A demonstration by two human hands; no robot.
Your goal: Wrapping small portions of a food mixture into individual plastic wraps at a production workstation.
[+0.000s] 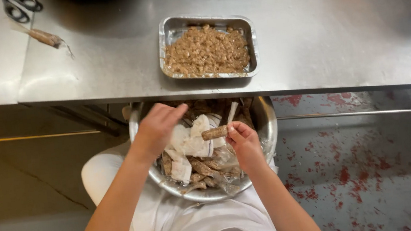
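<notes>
I see clear wrappers (188, 148) crumpled in the bowl (267, 119), one wrapped brown stick (43, 37) lying far left on the counter (334, 30) — no labels, no screens.

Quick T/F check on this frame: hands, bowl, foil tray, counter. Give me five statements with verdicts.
1. The right hand holds a short brown stick-shaped piece in its fingers. True.
2. The rectangular foil tray of brown crumbled filling is empty. False: crumbs nearly cover its bottom.
3. The round metal bowl stands on the steel counter. False: it sits below the counter's edge, on the person's lap.
4. The left hand is over the bowl, by crumpled white wrappers. True.
5. A wrapped brown stick lies inside the tray. False: it lies on the counter, far left.
</notes>
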